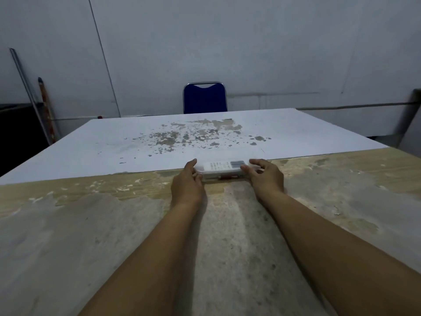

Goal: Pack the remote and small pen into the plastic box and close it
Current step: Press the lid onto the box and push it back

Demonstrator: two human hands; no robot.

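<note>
Worn, flaking wood spreads under your arms, and a white table [159, 137] lies beyond with a blue chair [204, 99] behind it; both your forearms reach straight out, wrists low; your left hand [188, 182] cups the left end of the plastic box [222, 171] and your right hand [266, 176] curls fingers over its right end (lid down, it seems); the remote [222, 166] shows through the clear top; something reddish along the front edge may be the pen, I cannot tell.

Two bare forearms, no sleeves, left hand [187, 181] and right hand [267, 176] ringless.
</note>
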